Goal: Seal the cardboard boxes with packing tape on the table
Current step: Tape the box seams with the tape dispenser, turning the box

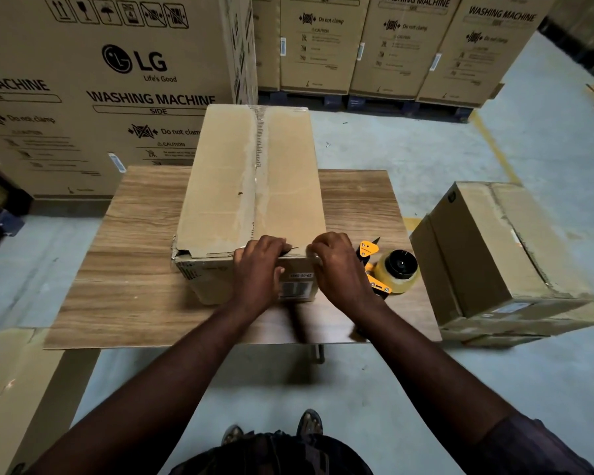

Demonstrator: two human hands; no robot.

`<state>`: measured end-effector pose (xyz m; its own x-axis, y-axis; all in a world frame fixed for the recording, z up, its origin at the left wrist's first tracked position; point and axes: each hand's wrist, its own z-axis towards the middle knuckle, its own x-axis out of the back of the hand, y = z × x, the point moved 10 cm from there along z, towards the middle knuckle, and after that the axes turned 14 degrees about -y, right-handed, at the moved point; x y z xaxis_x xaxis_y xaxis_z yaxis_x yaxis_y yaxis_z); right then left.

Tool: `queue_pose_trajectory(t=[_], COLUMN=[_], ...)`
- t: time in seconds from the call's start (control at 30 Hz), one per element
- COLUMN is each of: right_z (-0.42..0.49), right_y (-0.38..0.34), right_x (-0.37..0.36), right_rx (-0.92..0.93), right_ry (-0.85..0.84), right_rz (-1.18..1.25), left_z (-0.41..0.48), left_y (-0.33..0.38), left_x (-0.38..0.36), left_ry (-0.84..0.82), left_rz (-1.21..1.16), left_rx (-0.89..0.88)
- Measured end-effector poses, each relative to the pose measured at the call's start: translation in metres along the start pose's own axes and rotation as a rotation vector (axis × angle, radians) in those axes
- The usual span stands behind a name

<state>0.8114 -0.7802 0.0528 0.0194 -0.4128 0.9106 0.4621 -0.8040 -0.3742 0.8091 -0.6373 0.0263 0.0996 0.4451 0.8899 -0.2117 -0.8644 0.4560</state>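
Observation:
A long cardboard box (pixel 220 173) lies on the wooden table (pixel 124 269), its top flaps closed, with tape running along the centre seam. My left hand (pixel 259 265) rests over the box's near top edge, fingers curled over the corner onto the top. My right hand (pixel 336 265) lies beside it on the same edge, its fingertips pressing at the seam's near end. A yellow tape dispenser (pixel 388 269) with a roll of clear tape lies on the table just right of my right hand, held by neither hand.
Another cardboard box (pixel 501 255) stands on the floor to the right of the table. A flat carton (pixel 11 389) lies low at the left. Tall washing machine cartons (pixel 117 80) wall off the back and left. Grey floor (pixel 426 149) lies behind the table.

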Motion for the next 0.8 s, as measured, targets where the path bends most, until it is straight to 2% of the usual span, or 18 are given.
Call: queue_pose_trajectory(t=[0.13,0.23,0.3,0.43,0.6,0.73,0.8], right_z=[0.011,0.015,0.012,0.015,0.031,0.030,0.032], right_y=[-0.022,-0.022,-0.018,-0.022,-0.043,-0.035,-0.035], right_x=[-0.007,-0.006,-0.010,-0.012,-0.019,-0.027,-0.030], right_rx=[0.037,0.011,-0.011,-0.041,0.019,-0.052,-0.087], right_ry=[-0.026,-0.016,-0.040,-0.090,-0.128,-0.121,-0.141], right_rz=[-0.025,-0.013,0.000,-0.039,0.027,0.112,0.075], left_z=[0.001,-0.006,-0.012,-0.017,-0.018,-0.022,-0.022], left_y=[-0.003,-0.017,-0.026,-0.030,-0.046,-0.060,-0.060], left_x=[0.020,0.038,0.038,0.037,0.052,0.050,0.049], left_ry=[0.034,0.086,0.050,0.010,0.072,-0.008,-0.038], left_rz=[-0.066,0.024,0.070,0.054,0.014,0.034,0.034], left_rx=[-0.101,-0.086,-0.076,-0.069,-0.054,-0.046,-0.039])
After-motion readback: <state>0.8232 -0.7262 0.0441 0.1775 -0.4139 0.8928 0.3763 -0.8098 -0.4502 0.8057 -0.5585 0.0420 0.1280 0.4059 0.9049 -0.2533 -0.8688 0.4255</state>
